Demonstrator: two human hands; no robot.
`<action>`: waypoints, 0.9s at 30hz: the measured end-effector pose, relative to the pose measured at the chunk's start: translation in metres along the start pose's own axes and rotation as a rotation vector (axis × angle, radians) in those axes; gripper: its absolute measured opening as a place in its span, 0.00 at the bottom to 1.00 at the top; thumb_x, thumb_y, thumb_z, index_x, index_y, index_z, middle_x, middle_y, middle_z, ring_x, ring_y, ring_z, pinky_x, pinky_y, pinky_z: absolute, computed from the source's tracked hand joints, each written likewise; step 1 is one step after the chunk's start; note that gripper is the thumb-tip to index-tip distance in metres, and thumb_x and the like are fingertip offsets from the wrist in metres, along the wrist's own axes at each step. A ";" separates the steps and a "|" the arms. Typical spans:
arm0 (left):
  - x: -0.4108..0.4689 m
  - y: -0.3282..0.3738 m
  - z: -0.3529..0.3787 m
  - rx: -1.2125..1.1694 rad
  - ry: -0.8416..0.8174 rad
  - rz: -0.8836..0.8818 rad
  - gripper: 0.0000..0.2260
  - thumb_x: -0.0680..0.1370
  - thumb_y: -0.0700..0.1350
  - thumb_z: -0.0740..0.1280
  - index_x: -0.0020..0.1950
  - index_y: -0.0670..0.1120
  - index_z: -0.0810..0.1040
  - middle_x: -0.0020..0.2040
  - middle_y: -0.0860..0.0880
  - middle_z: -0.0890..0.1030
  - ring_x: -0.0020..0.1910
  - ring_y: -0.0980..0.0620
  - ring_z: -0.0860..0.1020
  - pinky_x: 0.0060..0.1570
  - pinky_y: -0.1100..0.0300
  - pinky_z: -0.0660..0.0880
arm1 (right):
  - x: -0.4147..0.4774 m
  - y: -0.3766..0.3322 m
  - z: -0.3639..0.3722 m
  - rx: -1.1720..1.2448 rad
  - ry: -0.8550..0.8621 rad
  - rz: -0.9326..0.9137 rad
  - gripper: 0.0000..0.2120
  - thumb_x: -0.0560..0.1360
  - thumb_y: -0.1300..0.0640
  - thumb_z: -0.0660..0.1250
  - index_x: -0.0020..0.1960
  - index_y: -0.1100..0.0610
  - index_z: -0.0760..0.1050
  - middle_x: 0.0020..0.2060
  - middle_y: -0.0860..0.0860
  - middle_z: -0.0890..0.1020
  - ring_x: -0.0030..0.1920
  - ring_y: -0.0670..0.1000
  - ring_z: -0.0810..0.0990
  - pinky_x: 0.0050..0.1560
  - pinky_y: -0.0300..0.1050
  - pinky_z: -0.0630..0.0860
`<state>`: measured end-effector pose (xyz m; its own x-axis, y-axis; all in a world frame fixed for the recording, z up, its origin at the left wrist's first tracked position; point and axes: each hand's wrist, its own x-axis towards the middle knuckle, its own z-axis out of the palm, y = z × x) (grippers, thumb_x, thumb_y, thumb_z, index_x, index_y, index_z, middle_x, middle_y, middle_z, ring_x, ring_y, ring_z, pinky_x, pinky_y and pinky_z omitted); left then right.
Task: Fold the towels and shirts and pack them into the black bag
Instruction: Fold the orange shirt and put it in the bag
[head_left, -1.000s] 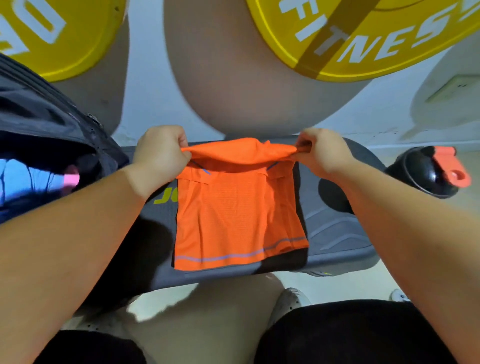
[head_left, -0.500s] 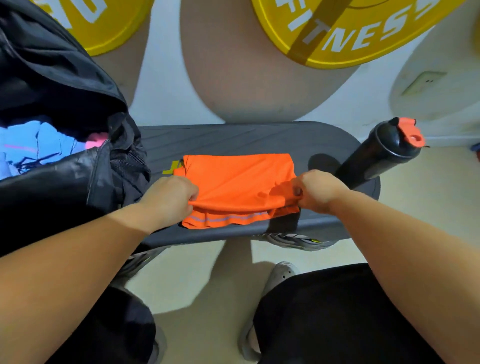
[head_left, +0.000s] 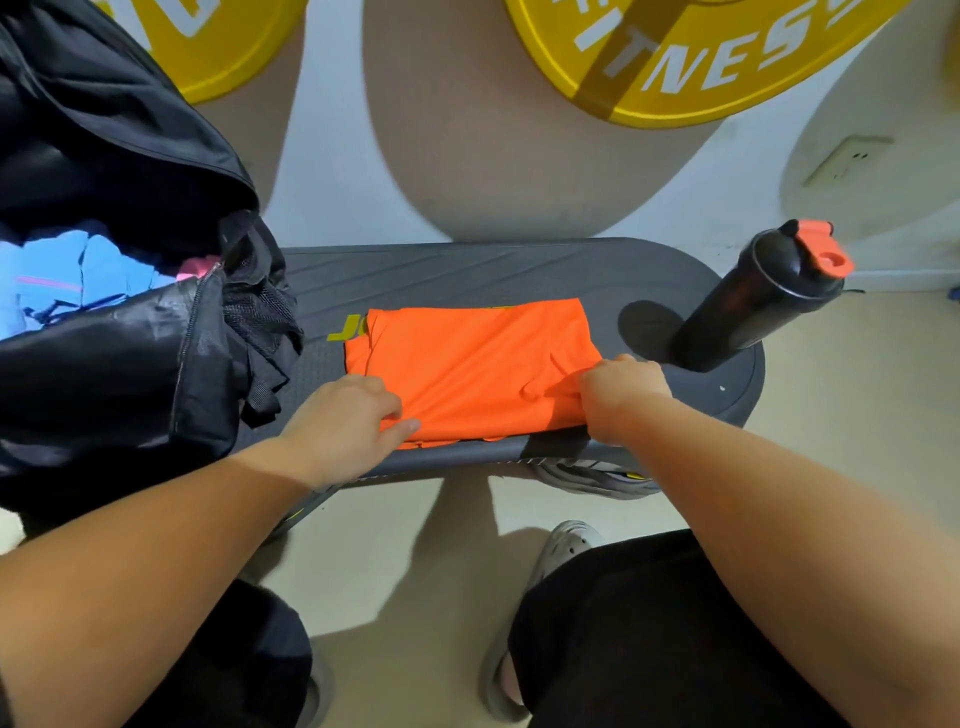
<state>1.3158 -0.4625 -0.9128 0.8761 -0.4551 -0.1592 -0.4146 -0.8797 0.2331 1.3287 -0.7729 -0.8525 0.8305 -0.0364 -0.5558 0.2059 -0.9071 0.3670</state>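
Shirt (head_left: 467, 364) under left hand (head_left: 343, 421), right hand (head_left: 623, 392)

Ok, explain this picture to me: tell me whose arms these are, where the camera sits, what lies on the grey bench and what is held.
There is no machine here: the arms belong to a person wearing a camera on the head, so you look forward and down as they do. On the grey bench lies a folded orange shirt, with a black bottle standing to its right. The open black bag at the left holds blue clothes. The right hand grips the shirt's near right corner; the left hand rests on its near left corner, and whether it pinches I cannot tell.
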 end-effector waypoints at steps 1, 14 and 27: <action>0.004 0.002 -0.001 0.020 0.061 0.002 0.27 0.76 0.66 0.50 0.49 0.49 0.82 0.44 0.50 0.77 0.48 0.45 0.75 0.48 0.50 0.74 | -0.001 -0.002 -0.009 -0.005 -0.064 -0.042 0.16 0.76 0.48 0.68 0.61 0.47 0.72 0.54 0.47 0.76 0.60 0.56 0.73 0.58 0.48 0.72; 0.070 0.014 0.031 0.049 -0.033 -0.166 0.38 0.78 0.68 0.49 0.82 0.48 0.44 0.82 0.51 0.40 0.80 0.48 0.40 0.77 0.40 0.43 | 0.078 -0.079 0.025 0.518 0.396 -0.062 0.37 0.79 0.31 0.44 0.81 0.48 0.41 0.81 0.50 0.42 0.80 0.57 0.39 0.77 0.63 0.43; 0.070 -0.006 0.043 0.020 0.045 -0.403 0.55 0.67 0.81 0.45 0.81 0.45 0.41 0.81 0.47 0.38 0.80 0.46 0.37 0.77 0.42 0.43 | 0.104 -0.007 0.072 0.525 0.408 0.048 0.39 0.76 0.27 0.40 0.81 0.45 0.41 0.81 0.48 0.42 0.80 0.54 0.38 0.78 0.61 0.42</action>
<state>1.3691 -0.4955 -0.9667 0.9792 -0.0676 -0.1915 -0.0404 -0.9890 0.1424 1.3761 -0.8003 -0.9661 0.9830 -0.0141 -0.1833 -0.0300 -0.9960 -0.0846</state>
